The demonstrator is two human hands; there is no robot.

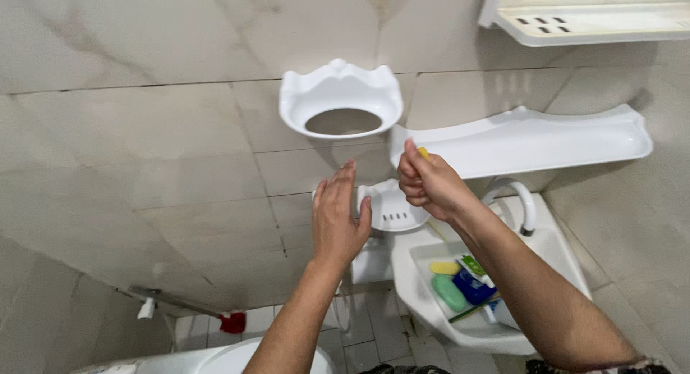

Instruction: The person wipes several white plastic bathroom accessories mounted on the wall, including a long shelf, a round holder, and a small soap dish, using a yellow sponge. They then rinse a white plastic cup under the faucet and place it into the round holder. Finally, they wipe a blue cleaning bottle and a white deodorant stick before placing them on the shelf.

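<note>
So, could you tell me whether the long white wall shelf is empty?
Empty, as far as visible: the long white shelf shows only its bare tray.

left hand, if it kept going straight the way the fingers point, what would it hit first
The left hand is open, fingers pointing up the tiled wall. Going straight on, it would likely first meet the white ring-shaped holder mounted above it, though depth is unclear and the fingertips may touch the wall sooner.

On the wall ahead of me, the ring holder (pixel 340 101) sits above the soap dish (pixel 392 210); the long shelf (pixel 525 140) runs to its right. Below, the sink (pixel 460 302) holds toiletries (pixel 460 282), tap (pixel 512 200) behind.
</note>
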